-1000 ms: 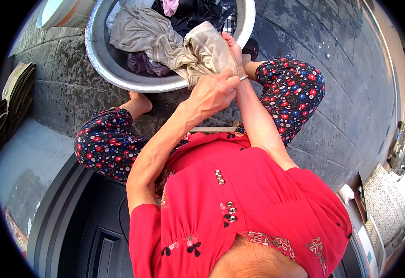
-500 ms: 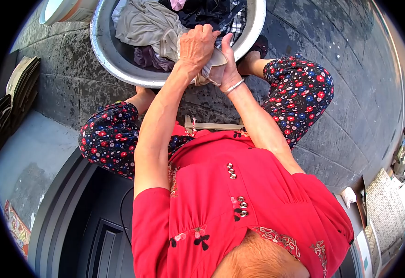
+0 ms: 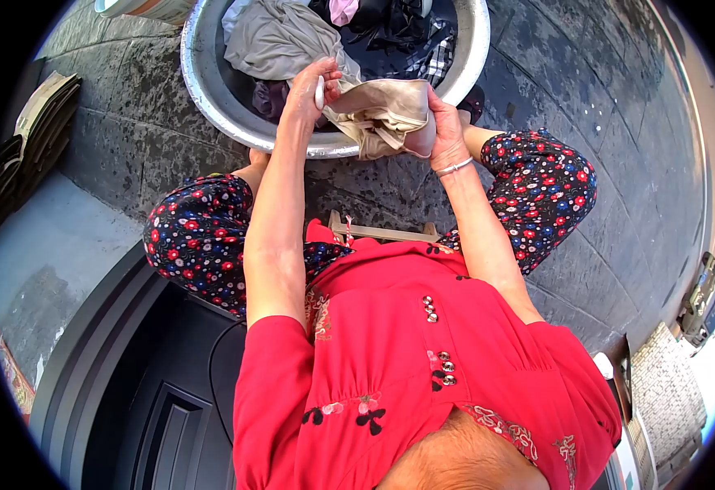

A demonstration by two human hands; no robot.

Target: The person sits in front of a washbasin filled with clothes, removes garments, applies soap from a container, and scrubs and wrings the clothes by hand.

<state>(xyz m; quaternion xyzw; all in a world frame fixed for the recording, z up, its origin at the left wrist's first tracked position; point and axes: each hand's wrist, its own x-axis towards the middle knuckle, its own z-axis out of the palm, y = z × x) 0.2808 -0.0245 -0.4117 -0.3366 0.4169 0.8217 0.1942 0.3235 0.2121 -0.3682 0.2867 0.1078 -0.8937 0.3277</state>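
My right hand (image 3: 449, 131) grips the wide band of a beige garment (image 3: 386, 114), its fingers partly behind the cloth. The garment hangs bunched over the near rim of a large metal basin (image 3: 210, 110). At the garment's left side is my left hand (image 3: 308, 94), fingers curled, holding a small white bar of soap (image 3: 319, 92) that shows only edge-on. Grey cloth (image 3: 280, 41) lies in the basin behind the left hand. Dark clothes (image 3: 386, 33), a pink piece (image 3: 343, 11) and a checked cloth (image 3: 437, 53) lie there too.
The basin stands on dark paving (image 3: 570, 122) between my feet. A low wooden stool (image 3: 382, 233) shows between my knees. A white bucket (image 3: 141, 6) is at the upper left, with flattened cardboard (image 3: 39, 131) below it. A dark door (image 3: 174, 433) is at lower left.
My hands have moved apart. The left hand has drawn left off the beige garment, uncovering the white bar; the right has moved right, spreading the band. The view has shifted slightly.
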